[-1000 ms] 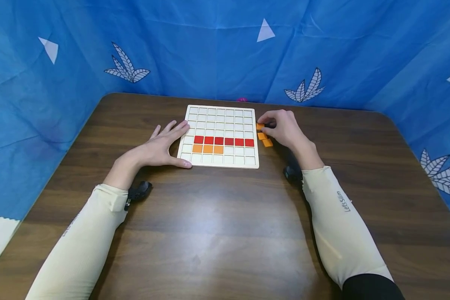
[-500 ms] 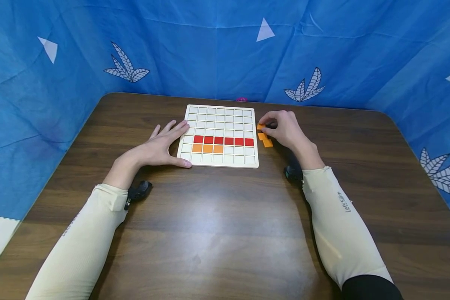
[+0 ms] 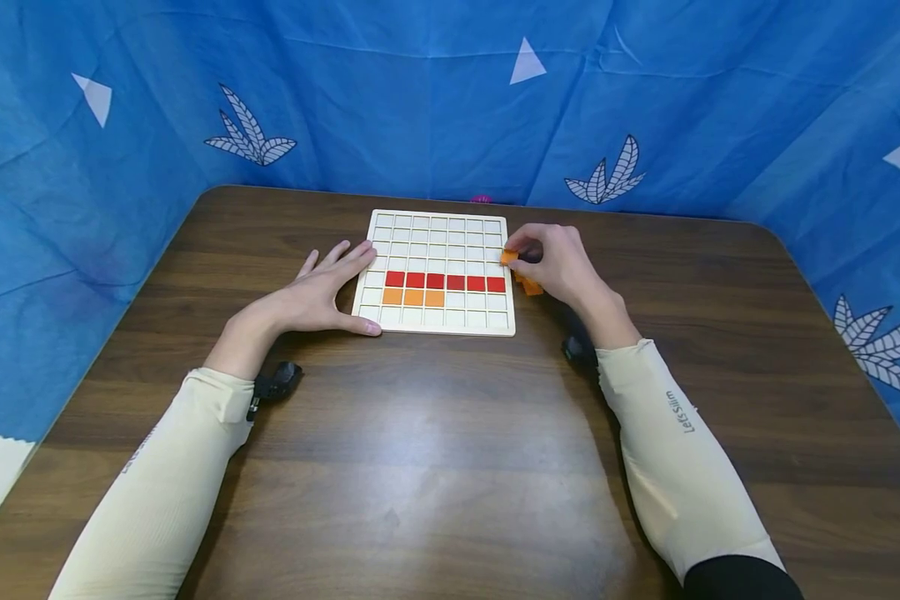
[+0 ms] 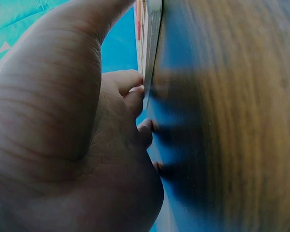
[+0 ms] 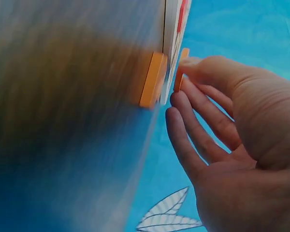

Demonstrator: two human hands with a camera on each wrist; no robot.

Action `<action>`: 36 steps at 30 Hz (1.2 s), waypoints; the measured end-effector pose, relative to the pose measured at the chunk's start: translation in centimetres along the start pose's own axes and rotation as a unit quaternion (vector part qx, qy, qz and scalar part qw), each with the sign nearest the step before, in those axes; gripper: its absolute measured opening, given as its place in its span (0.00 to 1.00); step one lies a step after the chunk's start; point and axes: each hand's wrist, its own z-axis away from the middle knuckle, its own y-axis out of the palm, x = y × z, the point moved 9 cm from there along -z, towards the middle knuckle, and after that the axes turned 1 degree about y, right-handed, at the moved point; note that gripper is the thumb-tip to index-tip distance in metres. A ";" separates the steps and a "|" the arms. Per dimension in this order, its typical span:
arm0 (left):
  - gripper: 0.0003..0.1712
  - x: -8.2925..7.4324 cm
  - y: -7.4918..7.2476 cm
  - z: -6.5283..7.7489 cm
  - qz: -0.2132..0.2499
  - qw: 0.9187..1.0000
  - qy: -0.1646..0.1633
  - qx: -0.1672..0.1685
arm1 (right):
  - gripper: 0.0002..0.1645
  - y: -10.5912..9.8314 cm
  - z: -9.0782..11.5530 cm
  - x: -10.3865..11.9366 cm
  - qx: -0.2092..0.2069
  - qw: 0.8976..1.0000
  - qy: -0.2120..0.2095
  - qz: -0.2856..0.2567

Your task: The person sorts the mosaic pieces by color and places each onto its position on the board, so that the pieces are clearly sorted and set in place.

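A white gridded board [image 3: 437, 321] lies toward the back of the table. One of its rows carries several red tiles [image 3: 435, 281], and below them sit 3 orange tiles [image 3: 413, 297] side by side. My left hand [image 3: 311, 293] is spread at the board's left side, fingertips and thumb on its edge. Between thumb and fingers my right hand [image 3: 558, 260] pinches an orange tile [image 5: 181, 70], held up at the board's right edge. More orange tiles [image 5: 153, 79] lie on the table beside the board, partly hidden below that hand in the head view.
The brown wooden table [image 3: 420, 467] reaches back to a blue cloth backdrop [image 3: 390, 100] with leaf prints. A black wrist camera [image 3: 277, 383] sits under the left wrist, another black wrist camera [image 3: 579, 352] under the right.
My right hand has lifted an orange tile from beside the board and moved it slightly left to the board's right edge. The left hand stays in place.
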 end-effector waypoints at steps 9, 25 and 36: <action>0.72 -0.1 0.1 -0.1 -0.002 1.000 0.000 0.001 | 0.13 1.6 0.7 3.4 0.012 0.997 -0.070 -0.007; 0.71 0.1 0.0 0.1 -0.001 1.000 -0.003 0.003 | 0.16 3.9 1.7 6.2 0.068 0.990 -0.120 -0.016; 0.71 0.2 0.0 0.0 -0.001 1.000 -0.005 0.005 | 0.12 4.3 2.1 7.7 0.073 0.983 -0.171 -0.007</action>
